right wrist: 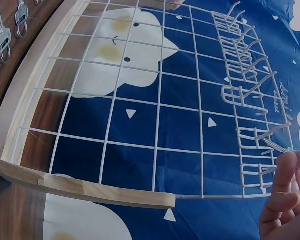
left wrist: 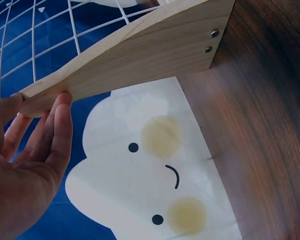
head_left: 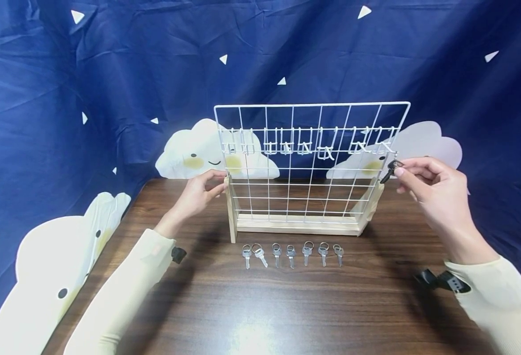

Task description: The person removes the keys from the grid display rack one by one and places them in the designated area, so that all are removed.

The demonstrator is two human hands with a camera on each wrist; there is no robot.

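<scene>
A white wire grid rack (head_left: 307, 168) stands upright on a wooden base, with several white hooks (head_left: 305, 146) hung along its upper part. My left hand (head_left: 202, 191) pinches the top end of the rack's left wooden side piece (left wrist: 125, 55), thumb on one face and fingers on the other. At the rack's right edge, just below the rightmost hook (head_left: 385, 146), my right hand (head_left: 440, 190) holds a key (head_left: 389, 172) by its ring end, pinched between thumb and fingers. The key hangs slanted, dark in the head view; my fingers partly cover its ring.
Several silver keys with rings (head_left: 290, 256) lie in a row on the brown wooden table (head_left: 287, 296), in front of the rack's base (head_left: 296, 226). Behind hangs a blue cloth (head_left: 260, 54) with white triangles and cloud shapes. The right wooden side piece (right wrist: 105, 192) rises beside the grid.
</scene>
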